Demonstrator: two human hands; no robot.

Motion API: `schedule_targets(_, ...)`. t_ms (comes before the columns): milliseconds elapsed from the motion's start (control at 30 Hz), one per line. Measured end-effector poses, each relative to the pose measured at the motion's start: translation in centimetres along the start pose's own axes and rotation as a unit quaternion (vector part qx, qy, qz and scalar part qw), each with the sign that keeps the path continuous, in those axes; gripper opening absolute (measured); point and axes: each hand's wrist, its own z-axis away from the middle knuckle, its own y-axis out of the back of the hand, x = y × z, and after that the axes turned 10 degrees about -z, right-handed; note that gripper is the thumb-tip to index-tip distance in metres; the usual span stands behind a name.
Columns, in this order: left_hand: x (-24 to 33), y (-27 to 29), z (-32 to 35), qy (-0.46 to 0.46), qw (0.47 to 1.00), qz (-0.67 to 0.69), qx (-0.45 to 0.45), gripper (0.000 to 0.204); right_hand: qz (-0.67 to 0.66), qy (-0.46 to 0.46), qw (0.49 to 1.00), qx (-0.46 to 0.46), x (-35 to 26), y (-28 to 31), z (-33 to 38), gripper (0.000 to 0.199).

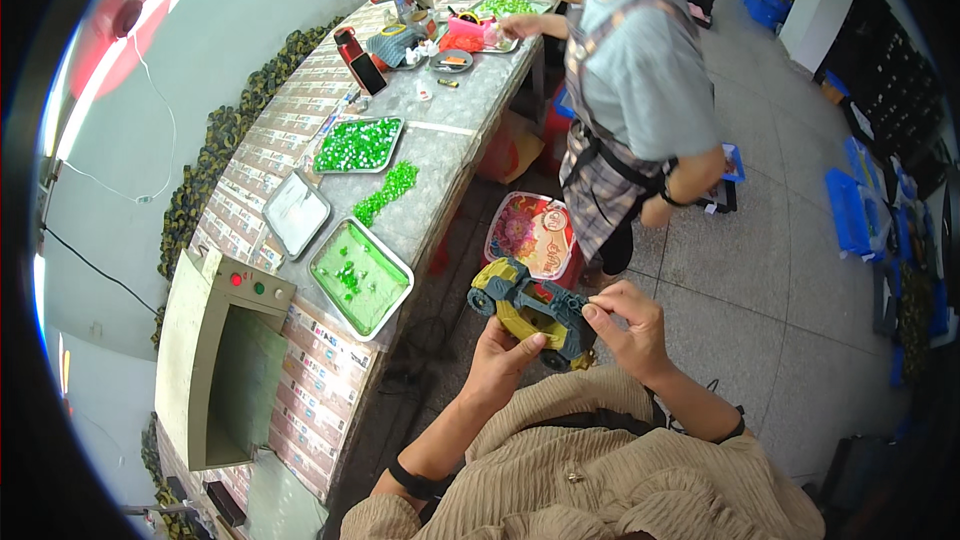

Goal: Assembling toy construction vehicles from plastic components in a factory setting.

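Toy vehicle (530, 316) is in your hands, just right of the near part of the worktable (440, 155). Your left hand (497, 362) has it, thumb on the side, fingers curled under. Your right hand (637, 330): thumb and index nearly together at its right end; can't tell if they grip a part. Green-lined tray (378, 302) sits on the worktable; person in checked apron (630, 90) stands right of it.

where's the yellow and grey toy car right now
In the head view, the toy car is just below and right of centre, gripped by the left hand, with the right hand at its right end.
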Motion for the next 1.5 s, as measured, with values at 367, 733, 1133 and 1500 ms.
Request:
schedule_targets(367, -0.3, -0.3, 0.8, -0.044, 0.998, 0.033, 0.006, 0.04, -0.025, 0.008, 0.999, -0.02, -0.4, -0.5, 0.3, 0.01)
schedule_targets(733, 0.4, 0.6, 1.3, -0.036, 0.999, 0.006, -0.007, 0.041, -0.028, 0.017, 0.999, -0.023, -1.1, -1.2, 0.5, 0.011)
schedule_targets(1133, -0.1, 1.6, 1.7, 0.025, 0.999, 0.022, -0.034, 0.045, -0.015, 0.02, 0.999, -0.02, -0.9, -1.6, 1.6, 0.009)
schedule_targets(1500, -0.2, 0.8, 2.8, 0.053, 0.998, 0.037, -0.024, 0.047, -0.01, 0.008, 1.0, -0.017, -0.5, -1.7, 2.6, 0.01)
